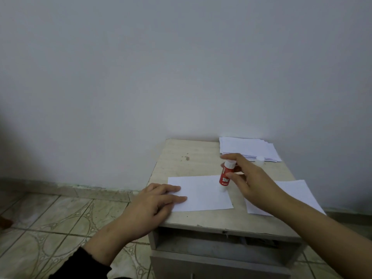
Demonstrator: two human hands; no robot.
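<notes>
The glue stick (225, 175) was held nearly upright, its white lower end set down on the white sheet (203, 195) lying on the small wooden table (179, 158). It was gripped by the right hand (248, 183), whose thumb and curled fingers were closed round the red barrel. White characters were printed on the red label, but they were too blurred to be read. The left edge of the sheet was pressed down by the left hand (153, 202), its fingers laid out almost straight and flat and closed on nothing. A second sheet (298, 191) was seen just to the right, partly covered by the right forearm. At the back of the table a stack of papers (249, 148) was placed against the wall, and a small white cap (260, 159) stood just in front of it.
</notes>
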